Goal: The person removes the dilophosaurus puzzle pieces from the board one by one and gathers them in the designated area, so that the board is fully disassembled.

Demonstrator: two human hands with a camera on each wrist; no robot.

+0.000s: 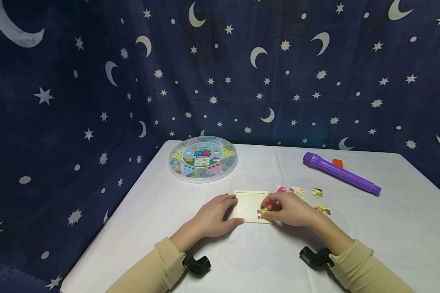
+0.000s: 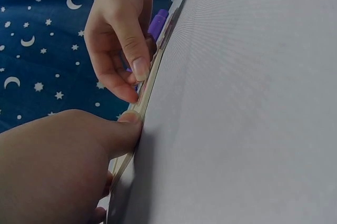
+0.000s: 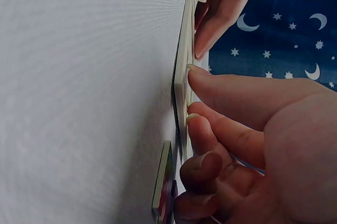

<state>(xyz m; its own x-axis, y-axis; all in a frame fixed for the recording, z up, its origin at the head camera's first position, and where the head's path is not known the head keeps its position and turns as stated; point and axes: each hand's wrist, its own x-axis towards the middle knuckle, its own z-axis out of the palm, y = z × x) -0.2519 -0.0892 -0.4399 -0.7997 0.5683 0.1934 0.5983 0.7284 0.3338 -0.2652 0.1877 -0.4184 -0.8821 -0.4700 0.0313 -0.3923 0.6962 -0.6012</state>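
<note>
A pale wooden puzzle tray [image 1: 247, 203] lies flat on the table. My left hand [image 1: 214, 215] holds it by the left side, with the thumb at the near corner and the fingers along the far part of that edge; the left wrist view shows this thumb [image 2: 129, 121] on the rim. At the tray's lower right corner my right hand [image 1: 291, 209] pinches a pink and green jigsaw piece [image 1: 259, 213] between thumb and fingertips. That piece is mostly hidden by the fingers. In the right wrist view the right thumb [image 3: 226, 89] touches the tray's edge area.
Loose jigsaw pieces [image 1: 317, 192] lie right of the tray, some partly behind the right hand. A round Chinese checkers box [image 1: 203, 158] sits at the back left. At the back right are a purple stick-like object [image 1: 341, 173] and a small orange piece [image 1: 337, 163].
</note>
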